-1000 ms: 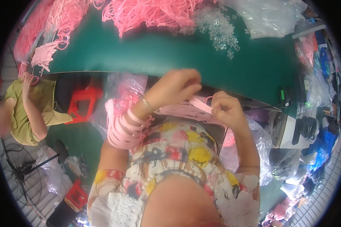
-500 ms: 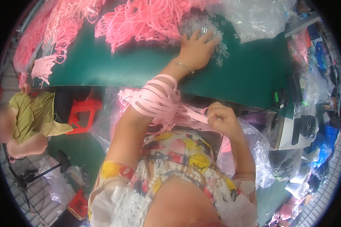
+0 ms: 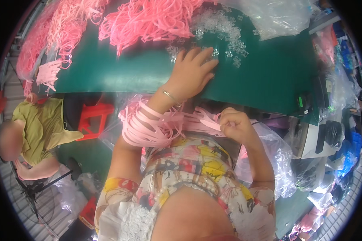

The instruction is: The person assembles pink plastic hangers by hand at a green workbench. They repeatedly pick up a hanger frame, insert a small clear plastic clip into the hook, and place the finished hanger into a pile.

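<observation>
My left hand (image 3: 191, 74) lies palm down over the green table with its fingers spread, just on the near side of a scatter of small clear plastic buckles (image 3: 228, 34). A few of those buckles lie by its fingertips; whatever is under the palm is hidden. Looped round my left forearm is a thick bunch of pale pink straps (image 3: 151, 127). They run across in front of me toward my right hand (image 3: 235, 125), which is closed in a pinch on a pink strap (image 3: 208, 119). That strap's end is hidden in the fingers.
A large heap of brighter pink straps (image 3: 147, 24) covers the far side of the green table (image 3: 265, 80), with more at the far left. Clear plastic bags (image 3: 279, 18) lie far right. Another person (image 3: 38, 128) sits at left near a red stool (image 3: 93, 118).
My left hand has drawn back toward me and slightly left, off the pile of buckles, which has spread a little nearer. My right hand keeps its pinch in nearly the same place.
</observation>
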Tool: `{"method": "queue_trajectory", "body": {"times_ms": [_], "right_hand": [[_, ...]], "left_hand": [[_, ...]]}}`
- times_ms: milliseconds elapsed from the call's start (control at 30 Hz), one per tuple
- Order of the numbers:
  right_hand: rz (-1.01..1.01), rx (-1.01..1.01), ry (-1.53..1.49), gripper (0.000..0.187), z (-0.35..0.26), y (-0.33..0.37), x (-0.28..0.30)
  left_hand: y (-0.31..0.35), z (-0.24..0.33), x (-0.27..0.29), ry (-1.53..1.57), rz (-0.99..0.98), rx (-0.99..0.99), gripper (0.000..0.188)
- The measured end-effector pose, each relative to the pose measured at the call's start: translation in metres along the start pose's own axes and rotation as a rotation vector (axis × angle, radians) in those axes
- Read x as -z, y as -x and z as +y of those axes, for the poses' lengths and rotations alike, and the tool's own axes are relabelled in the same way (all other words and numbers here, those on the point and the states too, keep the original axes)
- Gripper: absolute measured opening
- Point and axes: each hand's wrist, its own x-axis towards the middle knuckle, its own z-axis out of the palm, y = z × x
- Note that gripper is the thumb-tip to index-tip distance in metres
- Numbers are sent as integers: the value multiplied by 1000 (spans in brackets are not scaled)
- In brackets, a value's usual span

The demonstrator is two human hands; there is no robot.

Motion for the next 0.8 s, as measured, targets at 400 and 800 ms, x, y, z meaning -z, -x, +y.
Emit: {"method": "queue_trajectory", "body": {"times_ms": [400,800], "right_hand": [[-19,-3,1,6,-2,-5,-4],[-19,4,30,6,-6,-4,-4]], "left_hand": [[-4,-20,2,226,252,42,23],[-41,-8,-19,-56,117,158,20]]}}
